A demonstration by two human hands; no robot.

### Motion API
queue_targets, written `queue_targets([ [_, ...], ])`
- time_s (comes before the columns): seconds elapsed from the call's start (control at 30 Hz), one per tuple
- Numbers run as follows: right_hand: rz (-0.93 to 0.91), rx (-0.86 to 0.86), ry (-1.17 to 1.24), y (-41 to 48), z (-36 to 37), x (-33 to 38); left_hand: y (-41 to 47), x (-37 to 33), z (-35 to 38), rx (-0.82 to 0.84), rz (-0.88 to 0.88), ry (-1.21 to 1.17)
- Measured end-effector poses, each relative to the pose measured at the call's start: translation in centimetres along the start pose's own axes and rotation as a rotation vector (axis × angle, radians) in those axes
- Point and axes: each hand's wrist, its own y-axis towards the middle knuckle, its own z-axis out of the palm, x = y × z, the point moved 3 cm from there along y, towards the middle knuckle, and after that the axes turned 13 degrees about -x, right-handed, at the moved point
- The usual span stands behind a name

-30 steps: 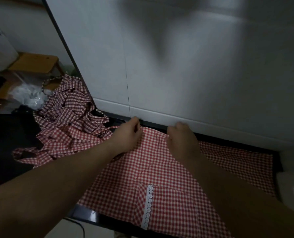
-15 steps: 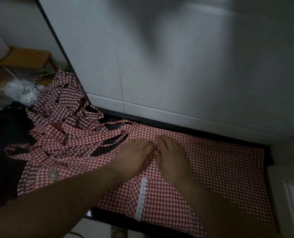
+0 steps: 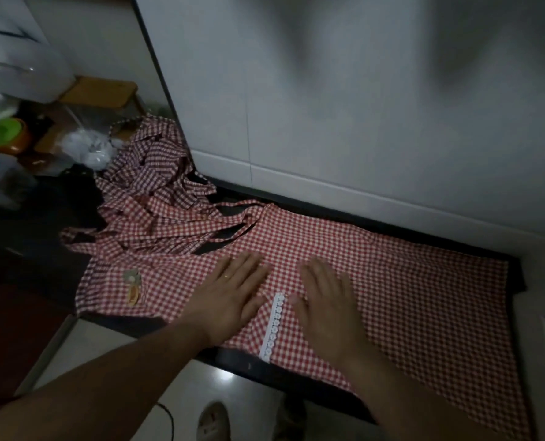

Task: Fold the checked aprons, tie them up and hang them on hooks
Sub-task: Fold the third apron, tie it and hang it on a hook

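Pressing down on the checked apron (image 3: 392, 281), left hand (image 3: 229, 294) and right hand (image 3: 325, 300) lie flat, fingers straight, gripping nothing. Black counter (image 3: 239, 358), white tiled wall (image 3: 360, 106), pretty dim room.

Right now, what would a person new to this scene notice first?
The red checked apron spread flat on the dark counter stands out first, with the left hand and right hand pressed flat on it, either side of a white lace strip. At the left, beside the white wall, lies a tangled heap of more checked aprons.
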Motion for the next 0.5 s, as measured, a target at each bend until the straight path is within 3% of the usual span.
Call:
queue_targets([
  [0.1, -0.103, 0.08, 0.008, -3.0, 1.5, 3.0, -3.7, 1.7, 0.5, 0.026, 0.028, -0.001],
  [0.33, -0.015, 0.093, -0.124, -3.0, 2.8, 3.4, -9.1, 12.3, -3.3, -0.185, -0.113, 0.13],
  [0.43, -0.009, 0.062, -0.111, -2.0, 2.0, 8.7, -11.7, 15.2, -6.3, -0.363, -0.468, 0.073],
  [0.5, -0.048, -0.031, -0.002, -1.2, 1.7, 13.0, -12.8, 17.0, -6.2, -0.343, -0.793, -0.161],
])
